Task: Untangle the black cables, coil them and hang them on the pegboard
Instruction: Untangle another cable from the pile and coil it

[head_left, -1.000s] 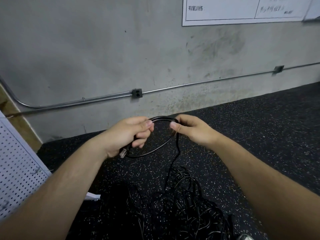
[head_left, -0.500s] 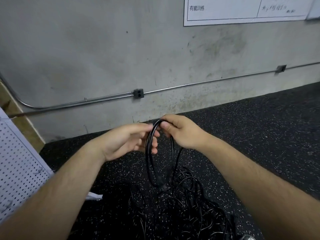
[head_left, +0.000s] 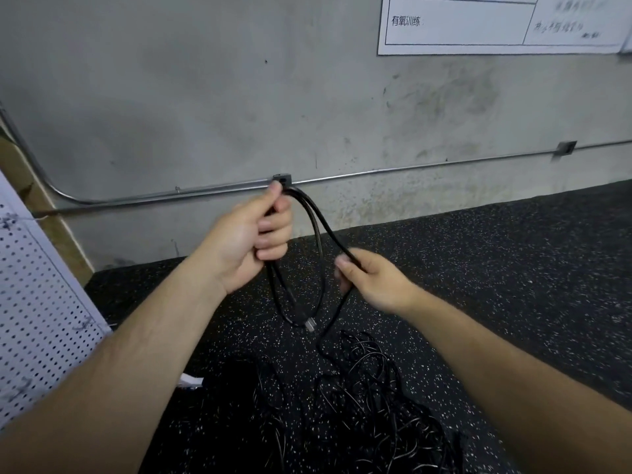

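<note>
The left hand is raised in front of the grey wall, its fingers curled round the gathered top of a black cable and its thumb pressed down on the strands at the top of the fist. From this grip a couple of narrow loops hang straight down, and one cable end with a pale metal connector dangles at the bottom of them; its type is too small to make out.

The right hand sits lower and just to the right. It pinches a single strand of the same cable between thumb and curled fingers. That strand runs up to the left hand, and below the pinch it drops to the floor, which is black rubber flecked with white.

There it joins a loose tangle of black cables heaped near the bottom of the view, between the two forearms. A white pegboard leans at the left edge, well apart from both hands. A small white object lies on the floor near its lower corner.

On the wall a metal conduit runs across with a small junction box just behind the left thumb, and a white printed sheet hangs at the upper right.
</note>
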